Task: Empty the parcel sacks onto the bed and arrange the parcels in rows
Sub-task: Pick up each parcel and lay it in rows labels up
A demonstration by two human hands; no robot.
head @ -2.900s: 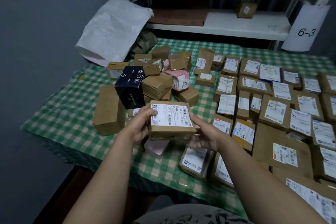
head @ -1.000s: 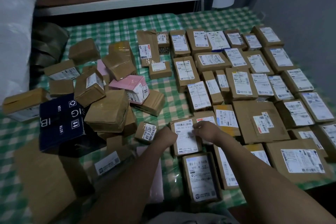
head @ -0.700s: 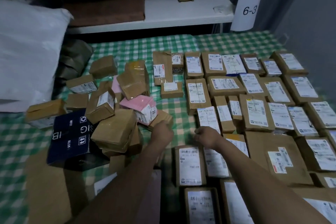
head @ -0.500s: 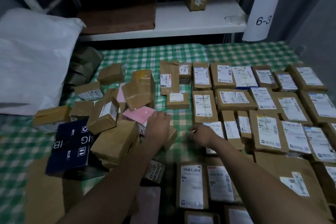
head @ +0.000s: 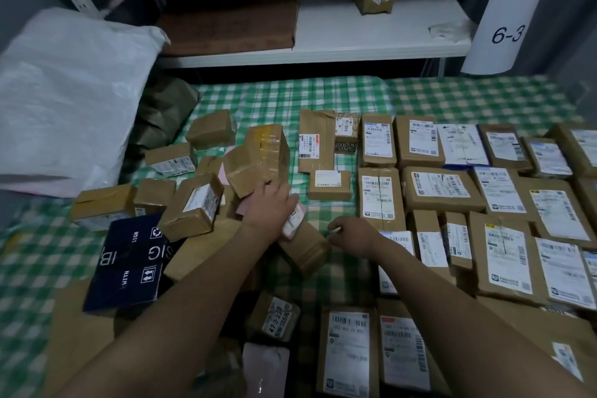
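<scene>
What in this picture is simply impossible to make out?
- Label print on the rowed parcels, head view: too small and dim.
- Pink box: mostly covered by the left hand.
- Parcels near the bottom edge: cut off by the frame.
- White sack: contents hidden.

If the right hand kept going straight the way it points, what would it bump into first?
Probably the brown parcel lying just left of the right hand, with the left hand on the pink box close beyond; depth is unclear.

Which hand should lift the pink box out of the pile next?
Left. The left hand already rests on the pink box at the pile's edge; the right hand hovers empty beside the rows.
</scene>
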